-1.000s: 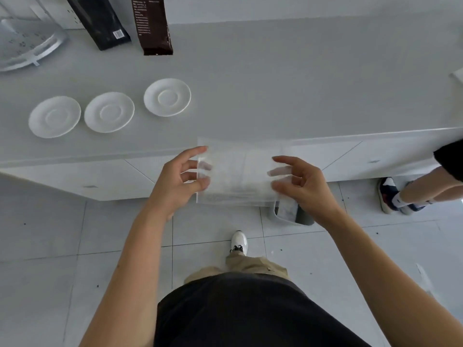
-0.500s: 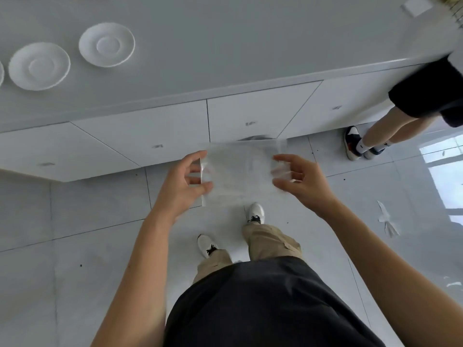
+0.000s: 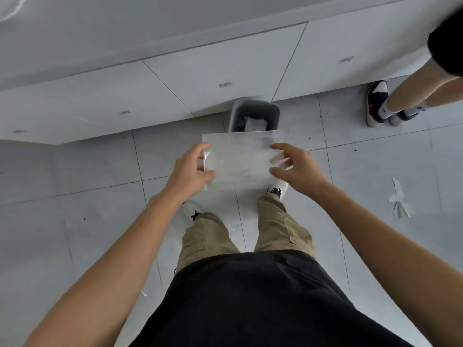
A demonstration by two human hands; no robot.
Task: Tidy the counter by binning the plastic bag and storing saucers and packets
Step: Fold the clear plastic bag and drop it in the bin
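A flat, translucent plastic bag [image 3: 240, 159] is stretched between both hands above the floor. My left hand [image 3: 191, 171] pinches its left edge and my right hand [image 3: 294, 166] pinches its right edge. Just beyond the bag's far edge stands a small grey bin [image 3: 253, 112] against the cabinet base, with white rubbish inside. One saucer's rim [image 3: 10, 8] shows at the top left corner on the counter; the packets are out of view.
White cabinet drawers [image 3: 200, 78] run under the grey counter [image 3: 125, 28]. Another person's legs and shoes [image 3: 383, 103] stand at the right. A scrap of white litter [image 3: 398, 199] lies on the tiled floor to my right. My own feet are below the bag.
The view has tilted down from the counter to the floor. The bag, held in both hands, has come away from the counter edge and now hovers just in front of the bin.
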